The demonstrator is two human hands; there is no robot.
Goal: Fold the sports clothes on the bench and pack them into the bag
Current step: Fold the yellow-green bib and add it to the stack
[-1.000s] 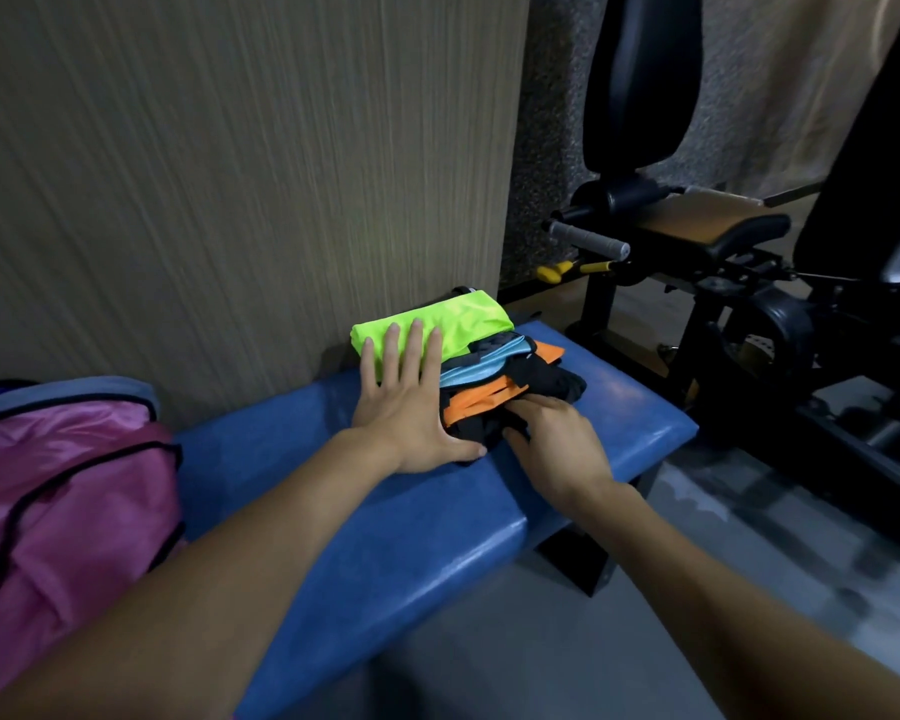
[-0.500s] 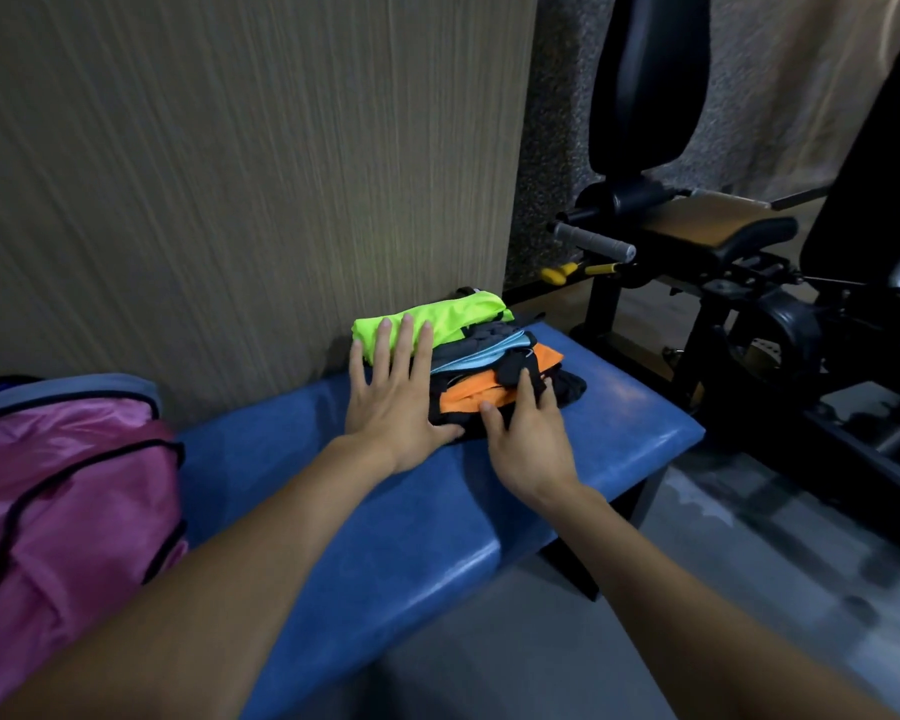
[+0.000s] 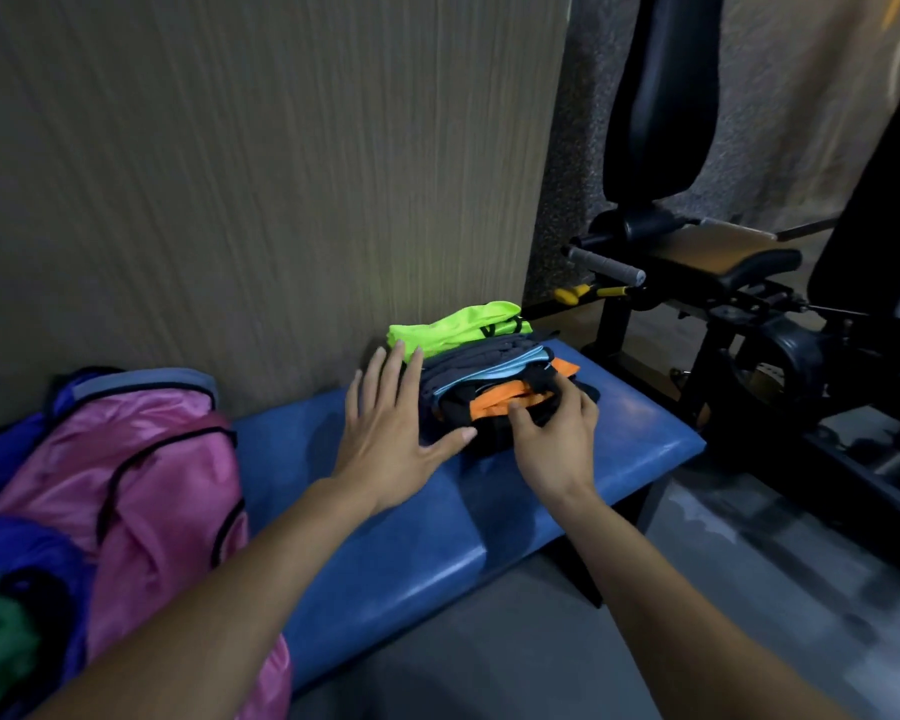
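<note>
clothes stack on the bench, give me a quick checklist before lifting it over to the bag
1. Stack of folded clothes gathered in one pile on the blue bench: ok.
2. Left hand against the stack's left side, fingers straight: ok.
3. Right hand gripping the near edge at the orange and black layers: ok, but it holds only that part.
4. Neon green top squared with the pile: not ok, it sits offset toward the wall.
5. Pink bag within reach on the same bench, to the left: ok.
6. Bag opening ready to take the stack: cannot tell.
</note>
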